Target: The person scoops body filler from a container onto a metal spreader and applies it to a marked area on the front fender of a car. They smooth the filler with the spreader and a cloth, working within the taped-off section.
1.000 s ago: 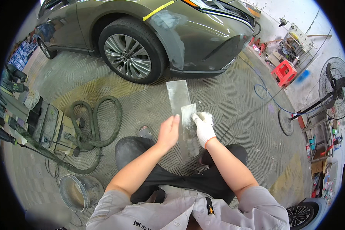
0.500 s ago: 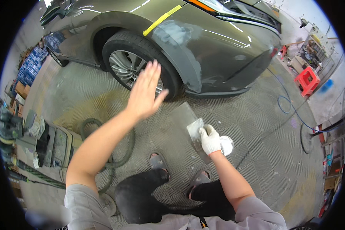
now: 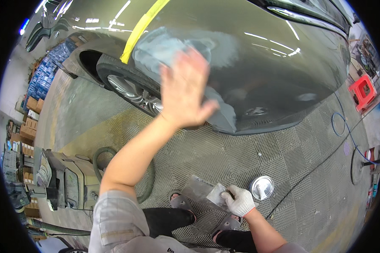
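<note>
My bare left hand (image 3: 185,95) is raised in front of the car's fender (image 3: 257,76), fingers stretched out and slightly blurred. Behind it lies a dull grey and whitish filler patch (image 3: 156,46); whether the palm touches it I cannot tell. Yellow masking tape (image 3: 143,31) runs along the patch's left edge. Low over the floor, my right hand (image 3: 240,201), in a white knit glove, grips a small pale putty spreader (image 3: 216,194). A flat grey mixing plate (image 3: 195,188) extends from beneath the spreader, apparently in the same grip. To its right stands a round tin (image 3: 261,187).
A dusty machine (image 3: 76,179) with a ribbed hose (image 3: 147,181) is at the left. Cardboard boxes (image 3: 28,130) stand farther back. A red stool (image 3: 362,92) and a blue air hose (image 3: 340,124) are at the right. The front wheel (image 3: 124,86) sits left of my hand.
My left hand has moved up and right, from before the wheel to before the filler patch. The view has come closer to the car. My right hand still holds the spreader.
</note>
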`<control>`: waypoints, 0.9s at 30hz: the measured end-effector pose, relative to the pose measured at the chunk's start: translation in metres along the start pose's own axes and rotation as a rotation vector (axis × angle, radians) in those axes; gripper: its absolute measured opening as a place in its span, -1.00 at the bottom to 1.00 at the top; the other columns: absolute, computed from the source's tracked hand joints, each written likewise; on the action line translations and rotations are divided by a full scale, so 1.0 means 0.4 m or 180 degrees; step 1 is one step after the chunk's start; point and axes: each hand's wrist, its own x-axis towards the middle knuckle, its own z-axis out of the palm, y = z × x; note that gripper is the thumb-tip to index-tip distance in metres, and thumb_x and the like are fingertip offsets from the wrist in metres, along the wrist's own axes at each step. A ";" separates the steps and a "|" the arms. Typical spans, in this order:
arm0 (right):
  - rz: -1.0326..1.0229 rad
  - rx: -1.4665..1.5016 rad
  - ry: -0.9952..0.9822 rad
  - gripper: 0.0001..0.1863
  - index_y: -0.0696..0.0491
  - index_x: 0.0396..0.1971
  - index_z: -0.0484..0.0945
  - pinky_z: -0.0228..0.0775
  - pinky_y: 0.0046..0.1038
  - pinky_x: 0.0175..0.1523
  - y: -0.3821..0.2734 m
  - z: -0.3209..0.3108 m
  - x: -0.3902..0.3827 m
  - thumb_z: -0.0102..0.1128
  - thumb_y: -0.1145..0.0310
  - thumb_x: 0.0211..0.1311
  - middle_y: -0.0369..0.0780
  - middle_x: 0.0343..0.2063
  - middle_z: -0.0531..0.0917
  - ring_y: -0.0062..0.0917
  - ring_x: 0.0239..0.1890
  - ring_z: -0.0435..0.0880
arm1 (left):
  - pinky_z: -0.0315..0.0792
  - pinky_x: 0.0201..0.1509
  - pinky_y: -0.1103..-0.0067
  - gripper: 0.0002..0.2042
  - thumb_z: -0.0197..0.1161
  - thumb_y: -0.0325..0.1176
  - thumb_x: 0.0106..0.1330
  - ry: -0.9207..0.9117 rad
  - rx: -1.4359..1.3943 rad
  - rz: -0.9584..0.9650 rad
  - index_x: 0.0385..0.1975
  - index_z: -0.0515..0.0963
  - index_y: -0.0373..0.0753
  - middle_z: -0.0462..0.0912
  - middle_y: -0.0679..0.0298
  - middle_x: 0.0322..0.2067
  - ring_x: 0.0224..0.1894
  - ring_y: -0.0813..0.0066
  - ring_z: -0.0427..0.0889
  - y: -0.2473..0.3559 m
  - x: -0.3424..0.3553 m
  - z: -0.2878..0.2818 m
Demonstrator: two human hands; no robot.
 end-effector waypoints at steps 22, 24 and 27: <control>-0.0705 0.3967 0.2060 -0.59 0.13 0.24 0.53 0.61 -0.32 0.24 0.066 -0.041 0.070 0.33 0.24 0.59 -0.22 0.08 0.74 -0.45 0.08 0.73 | 0.22 0.69 0.06 -0.43 0.28 -0.13 0.50 -0.1213 -0.2416 0.1376 0.46 0.57 -0.21 0.41 0.10 0.60 0.69 0.14 0.28 0.156 -0.272 0.127; -0.0678 0.4264 0.2300 -0.57 0.11 0.28 0.49 0.59 -0.28 0.28 0.061 -0.019 0.080 0.33 0.23 0.59 -0.22 0.13 0.71 -0.43 0.12 0.72 | 0.51 0.51 0.22 -0.62 0.21 -0.25 0.56 -0.1459 -0.4552 0.0279 0.20 0.75 -0.29 0.70 0.02 0.34 0.45 0.01 0.63 0.246 -0.343 0.074; -0.0539 0.4267 0.2391 -0.63 0.08 0.27 0.49 0.59 -0.29 0.27 0.057 0.018 0.080 0.28 0.28 0.63 -0.24 0.11 0.70 -0.43 0.11 0.71 | 0.62 0.15 0.39 -0.63 0.32 -0.22 0.61 -0.2598 -0.5586 -0.1638 0.20 0.61 -0.38 0.80 0.12 -0.03 0.04 0.38 0.75 0.388 -0.407 -0.006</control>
